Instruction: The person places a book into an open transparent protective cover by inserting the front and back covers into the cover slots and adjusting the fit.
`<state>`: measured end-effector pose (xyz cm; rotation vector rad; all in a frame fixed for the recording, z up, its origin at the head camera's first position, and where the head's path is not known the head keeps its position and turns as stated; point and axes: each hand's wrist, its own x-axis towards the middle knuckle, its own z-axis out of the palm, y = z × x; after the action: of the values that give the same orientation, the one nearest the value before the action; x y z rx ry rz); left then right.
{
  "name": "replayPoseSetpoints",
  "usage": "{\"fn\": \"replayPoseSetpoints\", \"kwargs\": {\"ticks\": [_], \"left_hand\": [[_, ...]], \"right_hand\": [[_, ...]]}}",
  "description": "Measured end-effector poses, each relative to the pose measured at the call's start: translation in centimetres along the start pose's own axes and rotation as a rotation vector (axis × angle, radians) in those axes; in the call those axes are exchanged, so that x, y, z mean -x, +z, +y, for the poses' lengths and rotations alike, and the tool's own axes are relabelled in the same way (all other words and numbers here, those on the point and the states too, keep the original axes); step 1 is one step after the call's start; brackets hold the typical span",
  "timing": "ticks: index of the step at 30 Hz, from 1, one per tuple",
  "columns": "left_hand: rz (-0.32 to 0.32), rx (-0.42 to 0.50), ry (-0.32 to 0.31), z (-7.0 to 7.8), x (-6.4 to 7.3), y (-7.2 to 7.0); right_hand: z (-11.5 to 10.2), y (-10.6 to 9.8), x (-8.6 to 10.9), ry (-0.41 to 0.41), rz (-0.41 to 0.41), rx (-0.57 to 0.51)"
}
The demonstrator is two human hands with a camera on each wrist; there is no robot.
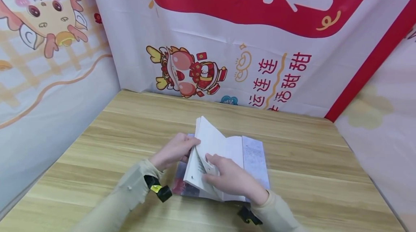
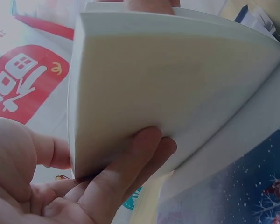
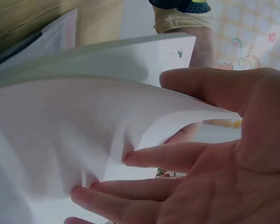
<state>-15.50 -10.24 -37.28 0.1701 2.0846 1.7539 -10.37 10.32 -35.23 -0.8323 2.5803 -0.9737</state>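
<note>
An open book (image 1: 232, 149) lies on the wooden table, its blue-grey cover flap (image 1: 256, 156) spread out at the right. With thumb in front and fingers behind, my left hand (image 1: 177, 149) grips a thick block of raised pages (image 2: 130, 79) at its outer edge. My right hand (image 1: 232, 176) holds a turned-up page (image 3: 60, 126) between its thumb and fingers, and that page bends and creases at the fingertips. Under the lifted pages, part of the dark blue and red cover (image 1: 182, 185) shows. Small print is visible inside, too small to read.
The wooden table (image 1: 308, 160) extends around the book. Behind it hangs a white and red printed cloth (image 1: 208, 26) with a cartoon figure, and printed cloths also line the left and right sides. Black straps (image 1: 157, 188) sit on both wrists.
</note>
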Motion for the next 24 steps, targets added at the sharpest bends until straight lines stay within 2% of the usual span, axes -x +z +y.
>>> {"fn": "replayPoseSetpoints", "kwargs": {"ticks": [9, 20, 24], "left_hand": [[-0.023, 0.012, -0.005, -0.8, -0.4, -0.7], [-0.015, 0.040, -0.023, -1.3, -0.7, -1.0], [0.002, 0.016, -0.030, -1.7, -0.8, -1.1]], "right_hand": [[0.0, 1.5, -0.3, 0.054, 0.031, 0.116], [0.3, 1.3, -0.4, 0.077, -0.020, 0.166], [0.6, 1.3, -0.5, 0.057, -0.034, 0.193]]}}
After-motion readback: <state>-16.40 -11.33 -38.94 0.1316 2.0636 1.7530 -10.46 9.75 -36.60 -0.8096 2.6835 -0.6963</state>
